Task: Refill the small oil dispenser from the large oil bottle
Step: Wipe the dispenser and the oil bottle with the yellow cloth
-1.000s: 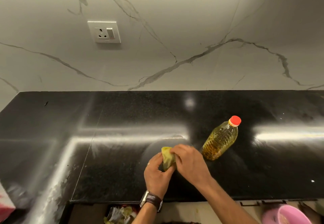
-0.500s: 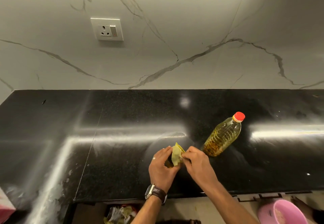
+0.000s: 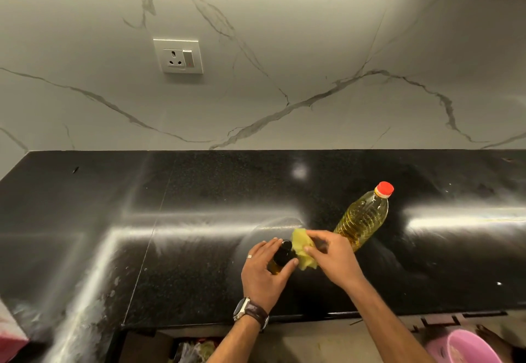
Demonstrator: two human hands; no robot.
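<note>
left hand [image 3: 266,270]: fingers curled, gripping | right hand [image 3: 334,257]: fingers pinching, wrist angled inward

A black countertop [image 3: 199,249] is backed by a marble wall [image 3: 313,64], on which a socket [image 3: 178,56] is mounted at far left. A pink bucket [image 3: 466,347] is seen near right.

Dim kitchen, under-cabinet light from above, streaky glare on black countertop [image 3: 199,249], wide-angle bending at edges

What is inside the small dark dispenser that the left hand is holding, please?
The small dispenser, gripped by the left hand, shows amber oil low in its body. The fingers hide the rest, so its level is unclear.
</note>
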